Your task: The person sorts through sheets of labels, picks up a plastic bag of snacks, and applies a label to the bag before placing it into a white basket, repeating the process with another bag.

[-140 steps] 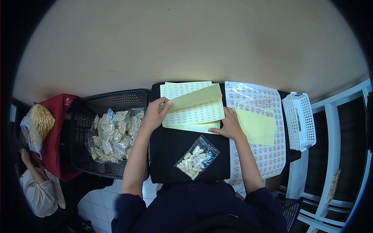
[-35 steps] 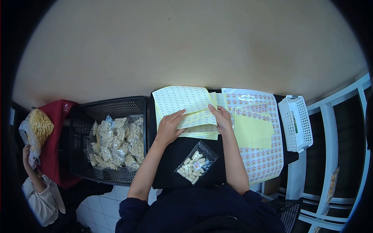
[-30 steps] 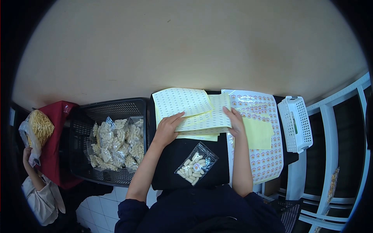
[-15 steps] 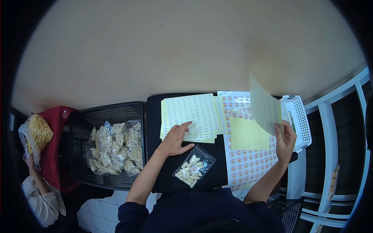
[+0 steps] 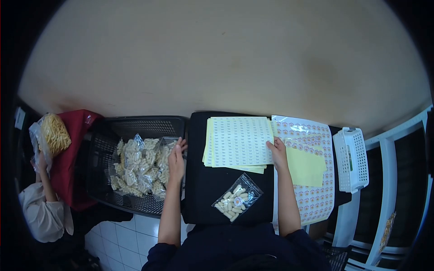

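Observation:
My left hand (image 5: 177,163) is over the right edge of the black basket (image 5: 149,212), fingers apart and nothing held, beside clear bags of pale snacks (image 5: 135,165). My right hand (image 5: 277,153) pinches the right edge of a printed label sheet (image 5: 239,142), which lies on a stack of yellow-backed sheets. Below the stack, a clear zip bag (image 5: 238,197) of pale, capsule-shaped pieces with a round sticker rests on the black cloth (image 5: 199,194). Right of my right hand, a yellow sheet (image 5: 307,167) lies on a large sheet of round stickers (image 5: 316,203).
A white perforated basket (image 5: 357,158) stands at the right, near a pale metal frame (image 5: 389,171). At the far left, another person's hand (image 5: 41,163) holds a bag of yellow snacks (image 5: 56,135) beside a red cloth (image 5: 79,162).
My right hand has brought the lifted label sheet left and down onto the stack. My left hand has moved left from the stack to the black basket. The view has shifted.

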The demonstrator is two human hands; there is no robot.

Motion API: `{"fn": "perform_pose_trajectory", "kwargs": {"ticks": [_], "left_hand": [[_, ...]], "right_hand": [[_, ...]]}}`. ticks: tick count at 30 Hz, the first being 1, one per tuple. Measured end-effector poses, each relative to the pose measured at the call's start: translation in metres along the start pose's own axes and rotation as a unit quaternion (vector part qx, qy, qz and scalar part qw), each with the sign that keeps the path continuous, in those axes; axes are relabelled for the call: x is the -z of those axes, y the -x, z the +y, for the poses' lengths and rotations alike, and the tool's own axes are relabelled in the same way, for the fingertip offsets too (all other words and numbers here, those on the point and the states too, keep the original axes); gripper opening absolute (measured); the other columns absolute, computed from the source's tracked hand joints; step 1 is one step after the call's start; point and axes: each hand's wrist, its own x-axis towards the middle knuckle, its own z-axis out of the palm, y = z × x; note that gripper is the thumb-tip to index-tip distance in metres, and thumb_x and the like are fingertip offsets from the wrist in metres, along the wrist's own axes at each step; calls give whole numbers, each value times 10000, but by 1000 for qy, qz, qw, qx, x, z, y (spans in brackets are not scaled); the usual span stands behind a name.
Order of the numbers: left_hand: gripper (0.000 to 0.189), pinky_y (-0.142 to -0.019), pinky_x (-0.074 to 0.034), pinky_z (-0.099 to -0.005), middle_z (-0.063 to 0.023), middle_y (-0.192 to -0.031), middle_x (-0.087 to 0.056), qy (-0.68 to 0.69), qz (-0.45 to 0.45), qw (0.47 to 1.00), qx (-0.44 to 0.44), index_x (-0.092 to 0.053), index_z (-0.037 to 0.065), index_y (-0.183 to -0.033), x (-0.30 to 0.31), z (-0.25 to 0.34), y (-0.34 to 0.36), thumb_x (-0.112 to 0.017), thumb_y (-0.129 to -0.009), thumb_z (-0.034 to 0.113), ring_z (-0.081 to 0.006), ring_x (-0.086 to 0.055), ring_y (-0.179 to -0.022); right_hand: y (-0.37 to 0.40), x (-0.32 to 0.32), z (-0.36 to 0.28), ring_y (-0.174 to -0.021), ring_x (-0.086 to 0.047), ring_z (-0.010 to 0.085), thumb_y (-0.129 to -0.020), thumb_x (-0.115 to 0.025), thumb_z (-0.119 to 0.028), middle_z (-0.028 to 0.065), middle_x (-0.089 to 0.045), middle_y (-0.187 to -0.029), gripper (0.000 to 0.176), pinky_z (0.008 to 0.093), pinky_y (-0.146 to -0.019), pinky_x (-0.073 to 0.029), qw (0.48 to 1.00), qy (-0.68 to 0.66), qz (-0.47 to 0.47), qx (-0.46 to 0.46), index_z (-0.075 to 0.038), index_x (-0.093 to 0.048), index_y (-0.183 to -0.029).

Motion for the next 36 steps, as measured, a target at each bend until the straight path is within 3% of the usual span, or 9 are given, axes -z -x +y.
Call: {"fn": "perform_pose_trajectory", "kwargs": {"ticks": [6, 10, 14, 16, 17, 18, 20, 24, 36], "left_hand": [[438, -873, -374, -288, -139, -1192, -479, 3, -34, 999, -30, -373, -11, -1252, -34, 13, -2, -412, -912, 263, -191, -480, -1053], [536, -894, -364, -298, -137, -1221, -442, 220, -123, 954, 161, -269, 4, -1304, -58, 26, -12, -467, -889, 281, -184, -444, -1091], [278, -751, -445, -233, -90, -989, -594, 321, -160, 929, 87, -484, -20, -1104, -66, 28, -18, -515, -856, 103, -113, -570, -880], [260, -727, -453, -225, -90, -959, -604, 308, -143, 937, 86, -486, -23, -1089, -70, 24, -22, -519, -846, 65, -109, -579, -846], [246, -704, -461, -218, -90, -929, -613, 293, -124, 944, 85, -489, -25, -1074, -71, 22, -23, -523, -836, 27, -104, -588, -811], [246, -704, -461, -218, -90, -929, -613, 293, -124, 944, 86, -489, -25, -1074, -73, 22, -23, -523, -836, 27, -104, -588, -811], [205, -714, -465, -226, -95, -946, -594, 262, -82, 960, 56, -495, -27, -1027, -82, 24, -24, -530, -829, 15, -113, -583, -836], [181, -726, -465, -224, -94, -966, -569, 260, -74, 962, 19, -498, -28, -995, -93, 23, -23, -538, -821, 0, -125, -580, -846], [188, -762, -420, -229, -61, -950, -576, 310, -116, 941, 78, -525, -1, -1024, -100, 21, -19, -445, -881, 93, -97, -536, -861]], "right_hand": [[14, -8, -30, -937, -548, 126, -825, -520, -41, 83, -585, -1021, 273, 253, -829, -408, 957, -255, -133, 21, -16, -471, -1092], [15, 0, -27, -979, -528, 120, -822, -523, -44, 80, -571, -1057, 296, 250, -857, -387, 932, -304, -199, 14, -23, -466, -1112], [2, 5, -14, -978, -529, 133, -818, -530, -43, 81, -577, -1046, 343, 256, -858, -390, 966, -195, -168, -6, -18, -437, -1148], [4, -6, -22, -944, -539, 146, -809, -544, -46, 92, -564, -1047, 353, 264, -839, -402, 996, -36, -78, 29, 2, -438, -1142], [6, -14, -25, -883, -560, 188, -790, -560, -50, 112, -548, -1018, 367, 278, -780, -432, 979, 183, 38, 77, 17, -446, -1132], [10, -26, -32, -883, -560, 188, -790, -560, -50, 112, -548, -1018, 367, 278, -780, -432, 979, 183, 38, 76, 17, -446, -1132], [12, -52, -48, -826, -571, 233, -769, -582, -67, 119, -528, -973, 345, 298, -722, -455, 864, 339, 131, 348, 5, -492, -1094], [24, -117, -71, -813, -566, 269, -759, -592, -76, 110, -539, -922, 203, 328, -708, -464, 891, 262, -25, 370, -20, -593, -954], [16, -146, -65, -754, -583, 229, -702, -649, -48, 101, -595, -840, 190, 299, -667, -474, 892, 271, 55, 359, -16, -648, -889]]}}
